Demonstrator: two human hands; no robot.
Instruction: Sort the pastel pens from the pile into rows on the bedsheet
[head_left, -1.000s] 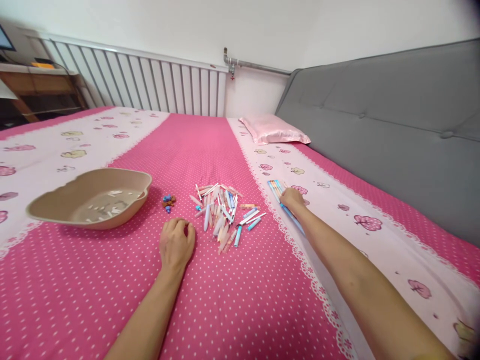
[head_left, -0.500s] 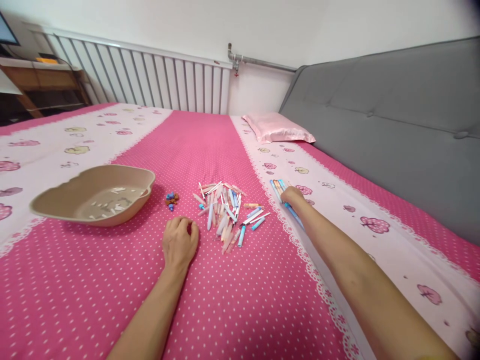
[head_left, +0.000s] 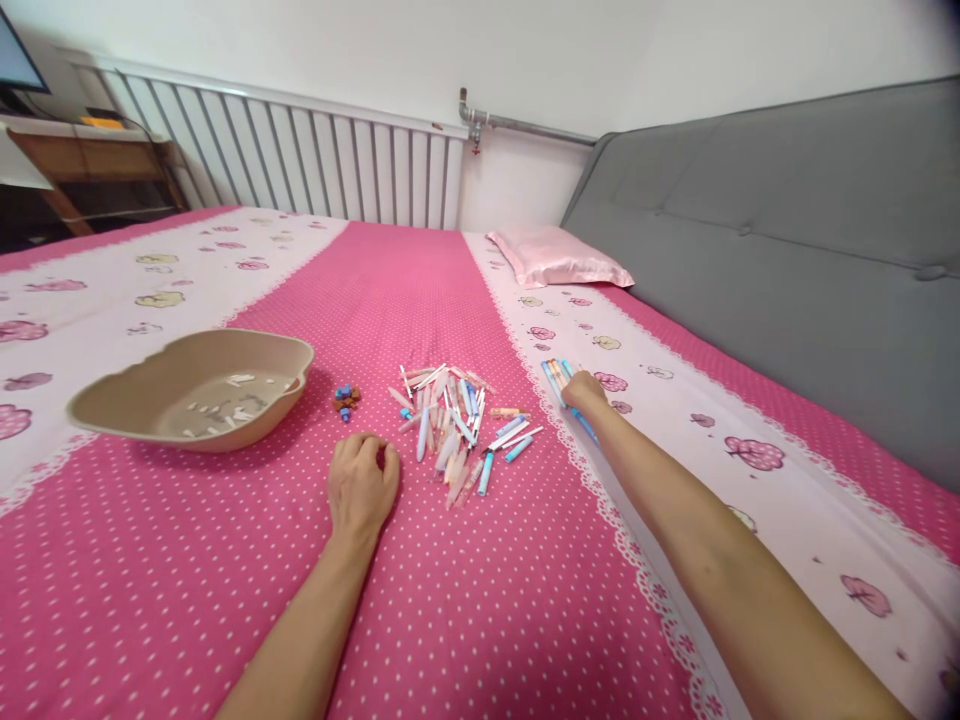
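Observation:
My left hand (head_left: 364,478) rests on the pink dotted bedspread with its fingers curled in and nothing visible in them. It lies left of a loose pile of pen parts (head_left: 450,430): clear barrels, white sticks and blue and orange pieces. To the right, my right hand (head_left: 586,390) is closed at a row of pens (head_left: 553,376) in blue and orange, side by side on the white printed strip. A blue pen (head_left: 584,425) sticks out below that hand; the fingertips are mostly hidden.
A beige basin (head_left: 187,385) with small white pieces inside stands on the left. Beside it lies a little cluster of blue and brown caps (head_left: 346,402). Farther back are a pink pillow (head_left: 559,258), a grey headboard (head_left: 787,230) and a white radiator (head_left: 300,150).
The view has shifted very slightly. Both hands stay in the same places, and the pens and the pile look unmoved.

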